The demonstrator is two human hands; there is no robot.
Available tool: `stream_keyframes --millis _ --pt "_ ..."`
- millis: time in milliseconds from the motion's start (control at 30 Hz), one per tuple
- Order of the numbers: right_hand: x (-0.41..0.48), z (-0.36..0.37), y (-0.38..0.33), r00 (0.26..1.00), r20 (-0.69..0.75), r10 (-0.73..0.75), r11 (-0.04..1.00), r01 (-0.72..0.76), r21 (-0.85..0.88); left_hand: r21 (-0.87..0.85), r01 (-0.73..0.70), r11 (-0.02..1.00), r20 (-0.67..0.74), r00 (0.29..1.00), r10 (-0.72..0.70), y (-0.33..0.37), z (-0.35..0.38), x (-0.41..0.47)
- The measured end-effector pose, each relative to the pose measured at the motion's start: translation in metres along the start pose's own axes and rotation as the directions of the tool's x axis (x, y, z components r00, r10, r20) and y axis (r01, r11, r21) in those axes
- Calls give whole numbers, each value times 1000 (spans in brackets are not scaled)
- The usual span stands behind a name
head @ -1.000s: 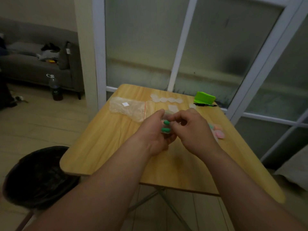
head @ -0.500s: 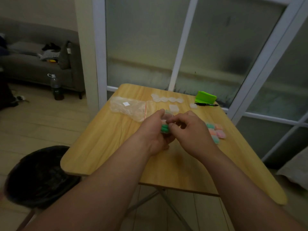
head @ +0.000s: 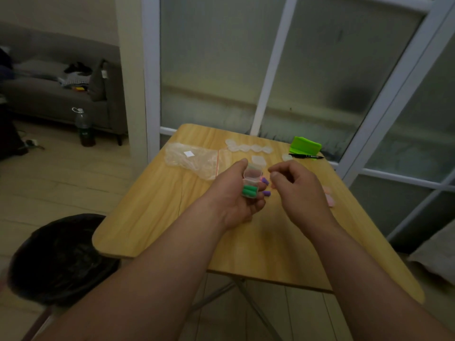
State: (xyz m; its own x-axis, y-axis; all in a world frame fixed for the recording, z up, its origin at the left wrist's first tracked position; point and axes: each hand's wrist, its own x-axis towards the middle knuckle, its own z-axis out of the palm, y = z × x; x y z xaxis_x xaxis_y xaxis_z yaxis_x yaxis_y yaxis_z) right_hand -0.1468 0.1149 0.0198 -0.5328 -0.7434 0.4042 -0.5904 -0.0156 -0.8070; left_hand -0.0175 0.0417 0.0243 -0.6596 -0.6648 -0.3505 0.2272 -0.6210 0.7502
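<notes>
The left hand (head: 234, 193) holds a small clear case (head: 251, 179) above the table (head: 152, 217), fingers curled around its lower half and thumb along its left side. The lid stands open, and two green earplugs (head: 249, 191) lie inside. Just right of the case, the right hand (head: 298, 190) hovers apart from it, fingers curled with the thumb close to the forefinger; whether it pinches anything cannot be made out. Two purple earplugs (head: 266, 193) show just right of the case, between the hands. Beyond the case lie a row of empty clear cases (head: 248, 146) and, to its left, a plastic bag (head: 194, 158). Far right of the case sit a green box (head: 305, 145) and a pen (head: 306, 156).
</notes>
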Motion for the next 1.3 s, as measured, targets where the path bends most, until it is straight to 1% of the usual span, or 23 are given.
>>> stream_keyframes --millis 167,367,433,567,667,767,933,1033,1167,1300 --pt "-3 0 -3 994 103 26 1000 -27 6 15 14 1000 64 998 -15 -1 3 -2" --pt "-11 1 -7 988 152 -3 1000 7 -26 -2 44 999 33 998 -44 0 1 -6" --pt "-15 1 -8 985 168 -34 998 43 -47 -21 48 999 25 999 -47 0 1 -6" --pt "-21 3 -7 973 202 -116 973 152 -174 -22 50 999 31 998 -49 2 -2 -3" --pt "-25 5 -7 959 249 -133 944 199 -263 14 55 998 40 998 -55 2 0 -2" --pt "-26 4 -6 957 248 -150 941 214 -260 -3 55 998 99 994 -55 0 1 -3" --pt "-25 -5 -3 974 205 -99 979 132 -153 70 9 997 202 979 -23 -1 0 -11" --pt "-26 -8 1 972 220 -84 975 126 -185 82 -9 997 191 982 -7 -6 -1 -8" --pt "-27 -12 7 975 210 -67 962 119 -244 52 -38 998 145 989 30 -9 2 -3" --pt "-31 -19 16 985 157 -78 946 122 -300 72 -59 996 115 992 50 -14 7 0"
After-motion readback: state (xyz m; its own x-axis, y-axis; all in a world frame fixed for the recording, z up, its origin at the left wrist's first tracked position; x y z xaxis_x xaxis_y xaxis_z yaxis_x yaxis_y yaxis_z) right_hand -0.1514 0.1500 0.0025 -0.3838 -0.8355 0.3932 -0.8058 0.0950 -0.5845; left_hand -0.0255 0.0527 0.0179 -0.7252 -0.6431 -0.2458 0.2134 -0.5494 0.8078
